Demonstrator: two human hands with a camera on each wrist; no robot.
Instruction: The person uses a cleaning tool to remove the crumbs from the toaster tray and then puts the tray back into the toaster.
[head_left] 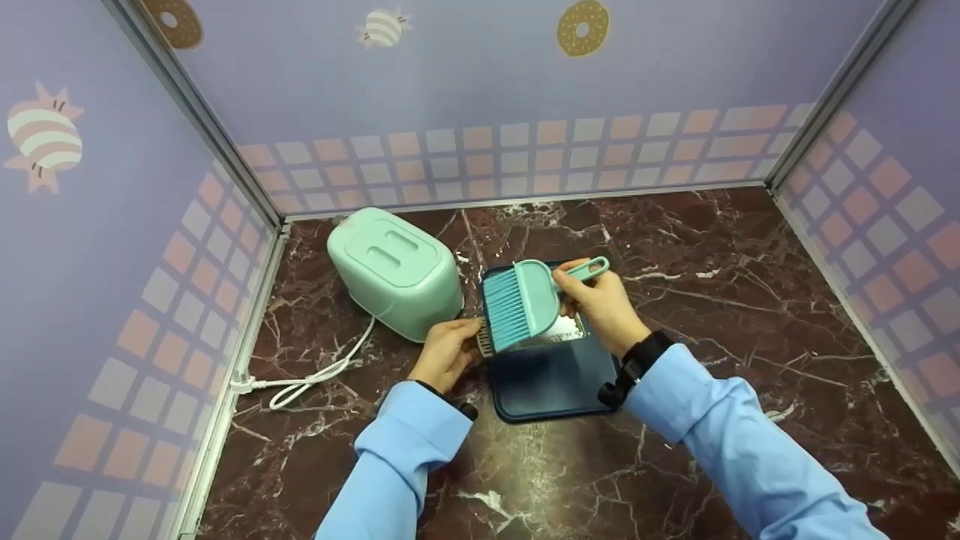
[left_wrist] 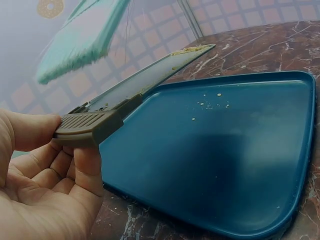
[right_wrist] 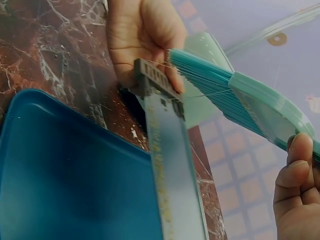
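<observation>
My left hand (head_left: 448,351) pinches the brown ribbed handle (left_wrist: 90,125) of a flat metal crumb tray (left_wrist: 135,82), thumb on top and fingers beneath. The crumb tray is held tilted over a dark blue serving tray (head_left: 555,382). Yellowish crumbs (left_wrist: 192,49) cling along its edge. In my right hand (head_left: 604,304) is a mint-green hand brush (head_left: 540,296), gripped where its handle meets the head. Its turquoise bristles (right_wrist: 210,82) point left, above the crumb tray near the brown handle. A few crumbs (left_wrist: 219,94) lie on the blue tray.
A mint-green toaster (head_left: 397,262) stands left of the blue tray, close to my left hand. Its white cord (head_left: 322,373) runs to a plug (head_left: 241,384) by the left wall. Patterned panels enclose the marbled brown surface (head_left: 712,255) at the back and both sides.
</observation>
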